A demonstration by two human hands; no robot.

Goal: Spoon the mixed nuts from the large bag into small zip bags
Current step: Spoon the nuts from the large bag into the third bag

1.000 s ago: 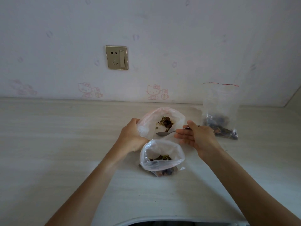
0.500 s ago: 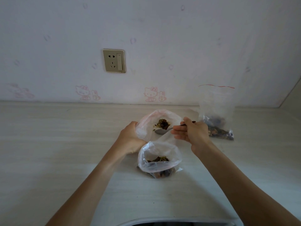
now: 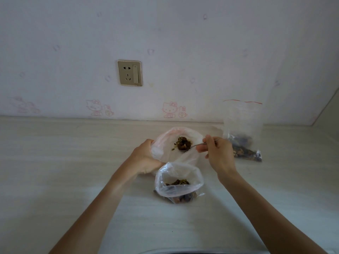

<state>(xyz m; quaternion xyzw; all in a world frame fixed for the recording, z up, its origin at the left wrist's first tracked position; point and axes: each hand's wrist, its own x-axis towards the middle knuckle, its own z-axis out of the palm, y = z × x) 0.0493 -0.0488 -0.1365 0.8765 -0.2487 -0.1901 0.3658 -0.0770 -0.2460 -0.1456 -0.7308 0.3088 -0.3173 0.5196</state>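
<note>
While the spoonful sits inside the mouth of the large bag (image 3: 165, 143), we note that the whole counter (image 3: 64, 162) scene turns on one line: the open small zip bag (image 3: 178, 182) lies nearer the body than the spoon (image 3: 192, 146), almost directly toward us from its bowl. We judge that the load must travel back along that line and tip over the near rim. We read the spoon's long axis as running across the view, handle to our right, bowl pointing left into the large bag. Our right hand (image 3: 218, 153) pinches the handle between thumb and curled fingers and is the nearer hand to the small bag's opening. Our left hand (image 3: 145, 158) grips the large bag's left edge, its fingers wrapped into the plastic, holding the mouth wide. A second zip bag (image 3: 242, 132), red-lined at the top, stands well apart to the right, near the wall, with nuts in its bottom. Most of the spoon's handle is hidden by the right hand. Film folds blur the nuts (image 3: 183, 143), so we cannot tell which rest on the spoon.
</note>
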